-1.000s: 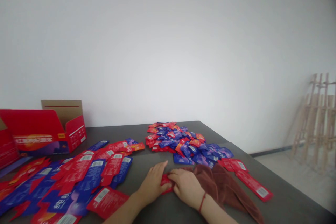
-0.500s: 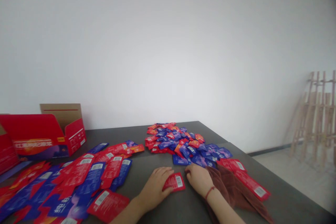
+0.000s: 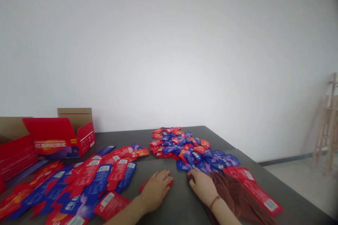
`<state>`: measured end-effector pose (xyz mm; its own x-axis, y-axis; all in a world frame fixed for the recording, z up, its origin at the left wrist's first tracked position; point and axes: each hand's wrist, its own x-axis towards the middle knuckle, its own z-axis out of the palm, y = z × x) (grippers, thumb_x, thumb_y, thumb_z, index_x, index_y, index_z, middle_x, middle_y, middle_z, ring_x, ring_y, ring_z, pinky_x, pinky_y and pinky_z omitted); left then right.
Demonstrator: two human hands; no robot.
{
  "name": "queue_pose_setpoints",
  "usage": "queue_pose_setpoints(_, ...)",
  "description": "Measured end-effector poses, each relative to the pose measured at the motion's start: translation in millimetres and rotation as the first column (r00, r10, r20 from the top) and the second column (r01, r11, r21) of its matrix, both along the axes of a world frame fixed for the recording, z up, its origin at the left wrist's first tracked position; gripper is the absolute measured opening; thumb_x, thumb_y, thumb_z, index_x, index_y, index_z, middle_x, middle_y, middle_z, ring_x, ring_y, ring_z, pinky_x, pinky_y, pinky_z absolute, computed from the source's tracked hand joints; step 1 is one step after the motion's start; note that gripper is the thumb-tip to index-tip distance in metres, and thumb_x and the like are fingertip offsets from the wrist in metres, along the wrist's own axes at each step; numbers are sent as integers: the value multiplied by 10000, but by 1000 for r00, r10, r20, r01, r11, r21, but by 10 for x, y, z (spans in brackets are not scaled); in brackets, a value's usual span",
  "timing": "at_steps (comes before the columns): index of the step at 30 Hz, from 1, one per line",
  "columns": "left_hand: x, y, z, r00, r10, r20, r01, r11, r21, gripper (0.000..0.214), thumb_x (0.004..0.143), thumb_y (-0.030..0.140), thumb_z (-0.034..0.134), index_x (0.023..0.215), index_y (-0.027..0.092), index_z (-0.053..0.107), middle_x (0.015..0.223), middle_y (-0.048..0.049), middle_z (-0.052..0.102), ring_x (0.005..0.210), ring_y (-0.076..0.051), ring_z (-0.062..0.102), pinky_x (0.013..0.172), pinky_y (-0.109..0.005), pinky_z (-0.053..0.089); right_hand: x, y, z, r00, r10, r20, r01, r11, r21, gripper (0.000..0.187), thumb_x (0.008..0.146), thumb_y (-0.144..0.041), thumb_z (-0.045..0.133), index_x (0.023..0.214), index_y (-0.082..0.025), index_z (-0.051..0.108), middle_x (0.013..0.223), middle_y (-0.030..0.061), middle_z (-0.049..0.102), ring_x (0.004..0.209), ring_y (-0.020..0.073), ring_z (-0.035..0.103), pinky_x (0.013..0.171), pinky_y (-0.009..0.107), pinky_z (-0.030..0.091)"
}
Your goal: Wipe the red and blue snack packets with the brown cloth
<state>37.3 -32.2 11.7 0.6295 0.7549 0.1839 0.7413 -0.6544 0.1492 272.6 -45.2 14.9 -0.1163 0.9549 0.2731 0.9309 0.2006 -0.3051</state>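
Flat packets are spread at the left. Just right of them, a red packet is pinned flat under the left hand, fingers laid together. Its long axis runs left to right, with both ends showing. Bare counter is left between the hands. The right hand, loosely curled and empty, rests against a brown cloth.

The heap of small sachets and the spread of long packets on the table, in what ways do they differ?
The heap of small sachets holds short, squarish pieces; the spread of long packets holds long strips. The heap is piled compactly farther away; the spread lies flatter, at the left. Both mix red and blue on the dark table.
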Motion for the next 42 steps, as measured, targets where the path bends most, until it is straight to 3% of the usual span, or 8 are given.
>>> queue_pose_setpoints(5,-718,308,-95,948,317,-31,-312,944,111,431,912,278,446,1333,205,504,1417,-108,469,1292,-255,436,1068,-437,330,-18,-6,2,1000,18,-25,-18,999,-26,223,794,-117,469,878,-221,649,931,14,654,857,154,623,744,240,382)
queue_pose_setpoints(11,-1260,583,-215,917,397,26,-394,895,208,416,921,285,374,1292,219,548,1342,-86,550,1239,-237,495,1030,-404,377,-13,-18,28,998,27,-58,-29,999,-40,236,789,-111,464,881,-221,652,939,18,661,870,153,620,772,234,381)
queue_pose_setpoints(15,-1442,681,-172,899,438,-25,-421,876,235,438,911,311,367,1289,195,555,1302,-110,573,1198,-265,528,996,-429,406,-21,-15,26,996,30,-82,-33,999,-41,235,772,-106,469,864,-215,656,940,24,664,864,158,619,775,234,382)
queue_pose_setpoints(19,-1122,578,-17,910,413,-50,-376,868,326,356,884,258,411,1142,187,645,1302,-125,562,1211,-301,501,1019,-477,367,-49,-2,13,997,24,-69,-28,999,-45,227,757,-108,478,854,-214,654,948,32,661,844,167,618,760,247,385)
queue_pose_setpoints(24,33,362,92,995,59,-74,-48,987,152,306,877,152,440,1123,188,617,1218,-83,616,1158,-235,529,1025,-390,370,-57,-17,43,997,36,-62,-39,998,-48,216,759,-111,482,842,-216,651,938,28,659,847,169,616,761,250,384)
queue_pose_setpoints(29,885,459,73,995,57,-77,-47,992,121,351,853,222,561,1199,159,564,1251,-112,590,1168,-269,515,954,-378,423,31,1,73,993,-16,-121,16,1000,4,219,797,-130,473,898,-220,646,953,21,652,854,160,614,757,241,381)
queue_pose_setpoints(34,953,447,138,987,104,-126,-90,990,110,248,869,219,558,1097,146,625,1049,-117,677,1012,-278,599,906,-402,431,73,46,29,992,-47,-117,49,999,10,207,808,-139,468,877,-223,644,923,20,646,846,165,618,708,245,375)
queue_pose_setpoints(42,528,-271,141,932,281,-230,-271,960,76,223,866,274,564,1000,123,658,952,-157,686,898,-315,646,779,-418,484,-5,7,20,994,2,-107,-3,1000,-11,240,782,-114,460,874,-217,656,893,23,660,822,163,623,712,247,381)
